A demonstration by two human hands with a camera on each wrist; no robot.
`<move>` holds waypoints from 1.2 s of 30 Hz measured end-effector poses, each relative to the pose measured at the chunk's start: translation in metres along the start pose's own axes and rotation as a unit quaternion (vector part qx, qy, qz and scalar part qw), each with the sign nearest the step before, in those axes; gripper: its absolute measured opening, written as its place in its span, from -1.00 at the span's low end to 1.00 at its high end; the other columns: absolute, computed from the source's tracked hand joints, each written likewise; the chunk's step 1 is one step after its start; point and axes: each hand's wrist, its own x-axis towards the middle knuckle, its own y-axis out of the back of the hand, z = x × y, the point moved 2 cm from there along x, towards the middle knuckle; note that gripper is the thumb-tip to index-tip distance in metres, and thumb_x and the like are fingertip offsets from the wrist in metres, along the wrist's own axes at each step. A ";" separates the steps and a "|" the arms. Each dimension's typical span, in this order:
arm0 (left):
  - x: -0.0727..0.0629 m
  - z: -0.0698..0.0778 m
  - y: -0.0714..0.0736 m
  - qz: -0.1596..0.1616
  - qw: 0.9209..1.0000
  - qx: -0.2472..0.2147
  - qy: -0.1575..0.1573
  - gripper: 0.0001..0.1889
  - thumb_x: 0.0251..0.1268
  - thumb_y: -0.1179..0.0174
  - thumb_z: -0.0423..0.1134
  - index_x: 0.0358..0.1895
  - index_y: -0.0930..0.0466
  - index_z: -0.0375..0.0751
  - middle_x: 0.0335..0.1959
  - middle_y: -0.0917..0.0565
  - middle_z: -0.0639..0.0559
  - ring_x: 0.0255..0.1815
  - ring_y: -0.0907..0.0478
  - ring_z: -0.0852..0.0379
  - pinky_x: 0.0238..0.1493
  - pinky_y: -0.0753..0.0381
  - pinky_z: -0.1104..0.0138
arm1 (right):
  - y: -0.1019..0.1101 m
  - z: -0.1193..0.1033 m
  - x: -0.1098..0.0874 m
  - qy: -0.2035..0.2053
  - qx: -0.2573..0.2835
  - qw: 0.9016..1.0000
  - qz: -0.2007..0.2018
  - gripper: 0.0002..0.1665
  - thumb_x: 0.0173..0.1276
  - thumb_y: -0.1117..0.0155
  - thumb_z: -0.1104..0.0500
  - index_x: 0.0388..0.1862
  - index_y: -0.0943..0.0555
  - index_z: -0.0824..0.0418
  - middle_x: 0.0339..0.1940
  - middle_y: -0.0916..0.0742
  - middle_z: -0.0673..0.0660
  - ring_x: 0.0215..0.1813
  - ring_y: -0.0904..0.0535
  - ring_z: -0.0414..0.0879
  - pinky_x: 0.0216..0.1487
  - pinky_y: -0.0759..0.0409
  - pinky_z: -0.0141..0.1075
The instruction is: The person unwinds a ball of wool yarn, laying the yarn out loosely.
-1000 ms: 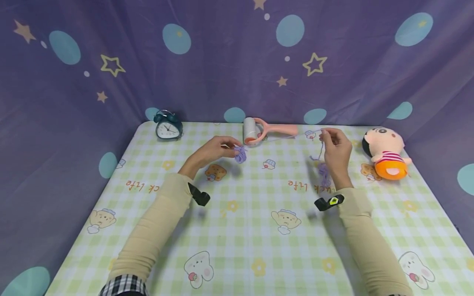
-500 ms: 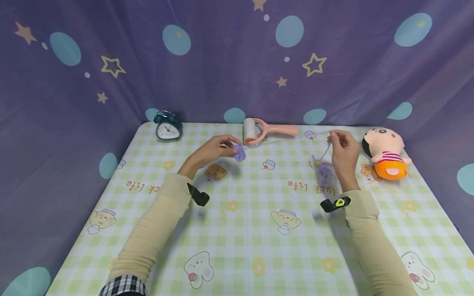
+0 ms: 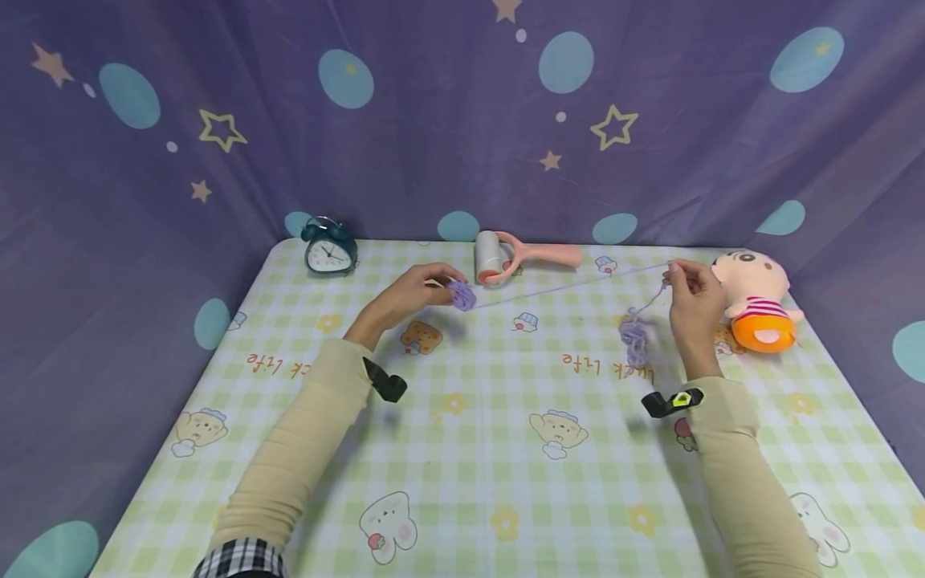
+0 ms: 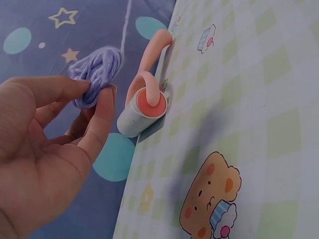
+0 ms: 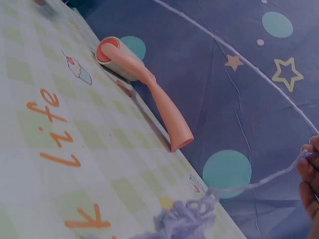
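A small wound ball of lilac yarn (image 4: 99, 72) is pinched between the thumb and fingers of my left hand (image 3: 417, 295), held above the table left of centre. From it a strand of yarn (image 3: 571, 285) runs taut to the right. My right hand (image 3: 695, 301) pinches that strand between thumb and fingertips, near the plush doll. Below the pinch, the strand drops to a loose, tangled heap of the same yarn (image 3: 634, 339) on the tablecloth. Only the fingertips of the right hand show at the edge of the right wrist view.
Behind the strand lies a lint roller (image 3: 535, 254) with a pink handle, near the table's back edge. A dark green alarm clock (image 3: 329, 247) stands at the back left. At the right sits a plush doll (image 3: 759, 309) in orange shorts. A purple curtain (image 3: 433, 120) hangs behind the table.
My right hand has moved right and slightly down, drawing the strand out longer and straighter. The left hand with the yarn ball has shifted only slightly left.
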 end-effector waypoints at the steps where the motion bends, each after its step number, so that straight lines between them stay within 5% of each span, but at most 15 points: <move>1: 0.000 0.000 0.000 0.001 1.000 -0.003 -0.003 -0.73 0.39 -0.07 -0.33 0.10 -0.52 -0.13 0.05 -0.49 -0.11 0.02 -0.47 -0.03 0.20 -0.48 -0.10 | 0.001 0.002 0.001 -0.002 -0.002 1.000 0.002 -0.73 0.39 -0.17 0.27 -0.09 -0.60 0.50 -0.48 -0.66 -0.20 -0.39 -0.59 -0.35 -0.39 -0.46 -0.62; 9: 0.000 -0.002 0.002 0.000 1.000 -0.007 -0.026 -0.78 0.36 -0.02 -0.37 -0.01 -0.54 -0.17 0.00 -0.51 -0.10 -0.09 -0.51 -0.02 0.10 -0.55 -0.06 | 0.011 0.035 0.013 -0.012 -0.028 0.999 0.043 -0.74 0.38 -0.22 0.19 -0.11 -0.65 0.38 -0.50 -0.64 -0.26 -0.41 -0.58 -0.39 -0.37 -0.49 -0.63; 22: 0.000 -0.004 0.001 -0.052 0.999 -0.007 -0.004 -0.73 0.33 0.01 -0.41 0.00 -0.59 -0.16 -0.05 -0.61 -0.11 -0.08 -0.53 -0.01 0.21 -0.44 -0.18 | 0.016 0.032 0.019 -0.010 -0.011 0.998 0.064 -0.76 0.36 -0.24 0.19 -0.16 -0.67 0.35 -0.51 -0.66 -0.23 -0.43 -0.59 -0.35 -0.35 -0.53 -0.63; 29: -0.002 -0.001 0.000 -0.072 0.997 -0.004 0.004 -0.74 0.35 0.00 -0.40 0.02 -0.57 -0.16 -0.10 -0.62 -0.09 -0.13 -0.54 0.04 0.12 -0.56 0.04 | 0.017 0.028 0.021 -0.005 -0.005 0.998 0.066 -0.75 0.35 -0.25 0.19 -0.16 -0.67 0.39 -0.53 -0.66 -0.23 -0.45 -0.59 -0.36 -0.37 -0.53 -0.63; 36: -0.002 -0.001 -0.001 -0.078 0.997 -0.002 0.010 -0.68 0.33 0.00 -0.39 0.12 -0.50 -0.16 -0.07 -0.52 -0.12 -0.15 -0.47 0.02 0.21 -0.49 -0.07 | 0.017 0.026 0.021 -0.011 -0.008 0.998 0.064 -0.74 0.35 -0.25 0.18 -0.14 -0.66 0.38 -0.52 -0.66 -0.22 -0.44 -0.58 -0.35 -0.37 -0.52 -0.62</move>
